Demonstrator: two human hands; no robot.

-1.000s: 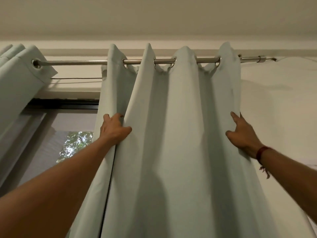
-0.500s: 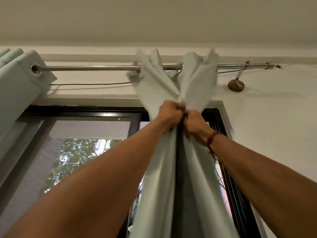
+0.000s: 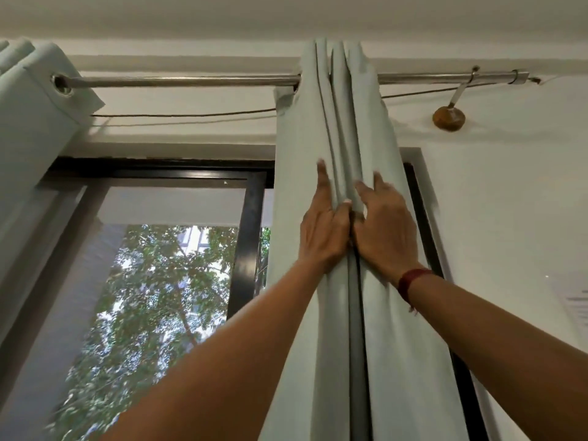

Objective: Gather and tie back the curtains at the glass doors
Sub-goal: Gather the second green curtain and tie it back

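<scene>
The pale grey-green curtain (image 3: 337, 122) hangs bunched in tight vertical folds from the metal rod (image 3: 191, 81), in front of the black-framed glass door (image 3: 248, 237). Both my hands are raised on it, side by side at mid height. My left hand (image 3: 323, 230) has its index finger straight up along a pleat while its other fingers curl into a fold. My right hand (image 3: 386, 233), with a red wrist band, lies spread flat on the folds beside it. A second curtain (image 3: 28, 128) is bunched at the far left of the rod.
A brown wall knob (image 3: 448, 118) and bracket hold the rod's right end. A thin cord (image 3: 191, 116) runs under the rod. Trees show through the glass (image 3: 159, 297). White wall lies to the right, with a paper sheet (image 3: 577, 305) on it.
The curtain went from spread wide to gathered into one narrow bundle, which slid right along the rod. My hands came together and loosened from tight fists to lying on the folds.
</scene>
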